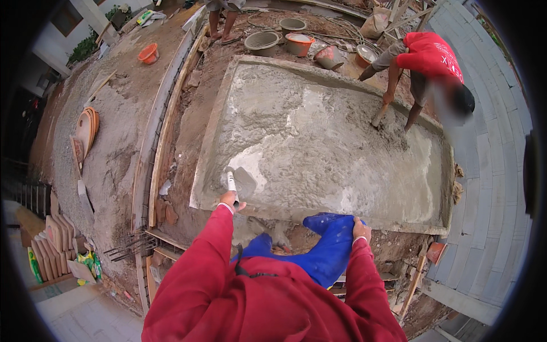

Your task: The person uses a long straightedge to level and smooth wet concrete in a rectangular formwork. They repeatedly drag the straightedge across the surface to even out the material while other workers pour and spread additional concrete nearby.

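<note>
My left hand (229,199) is closed round the white handle of a tool (231,181). A flat grey shape, perhaps its blade, lies beside the handle in the wet mortar; I cannot make out its kind. My right hand (360,229) rests on my knee in blue trousers (333,228), fingers laid over the cloth and holding no tool. In front of me a wide, shallow mixing trough (197,176) holds grey wet mortar (319,137), rough in the middle with pale watery patches.
A co-worker in a red shirt (430,54) bends over the trough's far right, working a wooden-handled tool (380,114) in the mortar. Several buckets (262,42) stand behind it. Planks (165,137) run along the left, near an orange bucket (149,53). Another person's legs (222,23) show at the top.
</note>
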The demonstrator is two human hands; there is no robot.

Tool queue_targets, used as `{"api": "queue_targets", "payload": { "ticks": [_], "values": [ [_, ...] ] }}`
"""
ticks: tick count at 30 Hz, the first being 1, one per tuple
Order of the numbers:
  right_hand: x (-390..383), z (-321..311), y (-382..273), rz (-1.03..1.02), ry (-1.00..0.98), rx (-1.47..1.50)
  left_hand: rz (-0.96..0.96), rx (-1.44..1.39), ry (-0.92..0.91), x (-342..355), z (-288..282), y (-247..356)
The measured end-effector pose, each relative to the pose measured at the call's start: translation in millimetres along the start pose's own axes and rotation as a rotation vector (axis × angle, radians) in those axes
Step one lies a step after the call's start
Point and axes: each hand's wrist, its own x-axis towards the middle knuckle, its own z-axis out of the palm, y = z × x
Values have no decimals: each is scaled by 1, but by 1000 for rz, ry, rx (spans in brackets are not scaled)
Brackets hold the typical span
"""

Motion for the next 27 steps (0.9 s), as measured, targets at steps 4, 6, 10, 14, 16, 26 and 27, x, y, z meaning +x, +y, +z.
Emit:
{"api": "queue_targets", "payload": {
  "ticks": [4,6,10,14,16,26,27],
  "values": [
    [-15,5,-8,-18,154,-177,-152,26,-212,5,3,-4],
    [-20,21,-3,-329,341,-472,-230,57,-316,4,10,-9],
    [-100,90,-77,-874,-259,91,-238,-48,-360,18,7,-69],
    [-119,219,-118,-760,-692,-73,-172,-27,-196,-5,30,-154],
    [-106,296,-115,-718,-811,-267,-135,18,-175,-38,34,-178],
    [-43,503,-84,-20,-955,144,3,668,150,-23,0,-346],
    [-29,503,-80,-34,-962,189,2,665,138,-24,4,-340]
  ]
}}
